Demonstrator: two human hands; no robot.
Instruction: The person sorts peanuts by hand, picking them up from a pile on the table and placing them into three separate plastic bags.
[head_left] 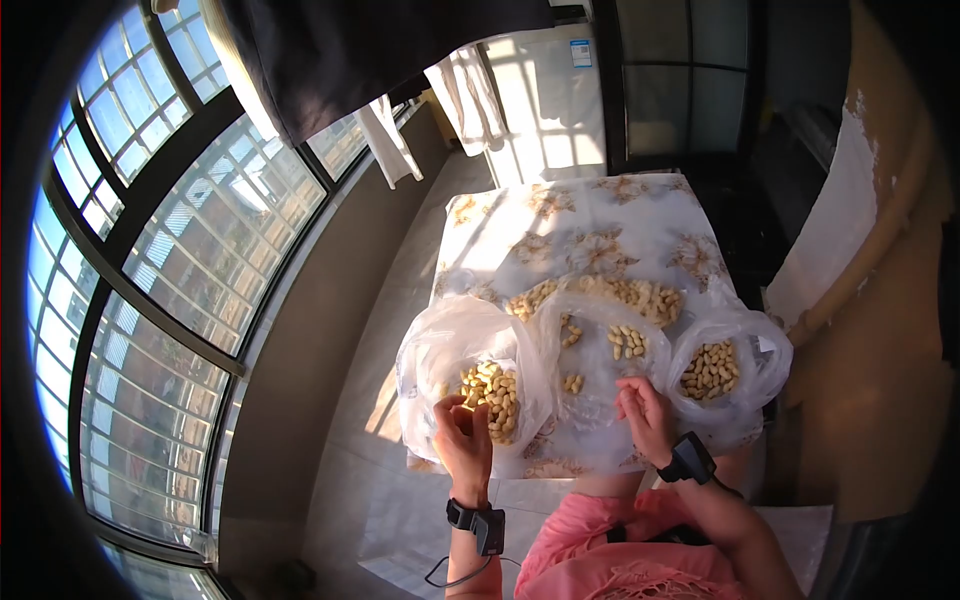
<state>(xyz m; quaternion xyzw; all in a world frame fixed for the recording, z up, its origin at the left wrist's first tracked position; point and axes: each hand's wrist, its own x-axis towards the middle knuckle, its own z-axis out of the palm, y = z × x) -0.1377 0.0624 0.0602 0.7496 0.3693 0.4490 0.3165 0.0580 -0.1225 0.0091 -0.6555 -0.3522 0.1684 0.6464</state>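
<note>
The curved window (200,250) of gridded glass panes runs down the far left. Next to it stands the counter (600,215), draped in a pale cloth printed with tan flowers, its long side running away from the person.

On its near left corner sits the left bag (435,345), thin clear crinkled plastic with its mouth spread wide and a mound of pale unshelled peanuts (497,398) inside. The left hand (462,438) is raised at that bag's near rim, its fingers pinched together on a peanut pod (470,399). The pod's long axis seems to stand roughly upright, pointing away from the person toward the mound, though it is too small to be sure. A black strapped device (482,522) sits on that wrist.

The middle bag (590,375), of the same glossy film, lies flatter and holds only small scattered clusters of pods (626,342). The right hand (645,412) rests at its near right edge with fingers loosely curled, pointing up toward the bag; I cannot tell whether it holds anything. Its wrist carries a black band (690,458).

Behind the bags lies a loose heap of pods (640,293), stretched crosswise over the cloth. Farthest right, the right bag (772,352) holds a compact rounded pile of peanuts.
</note>
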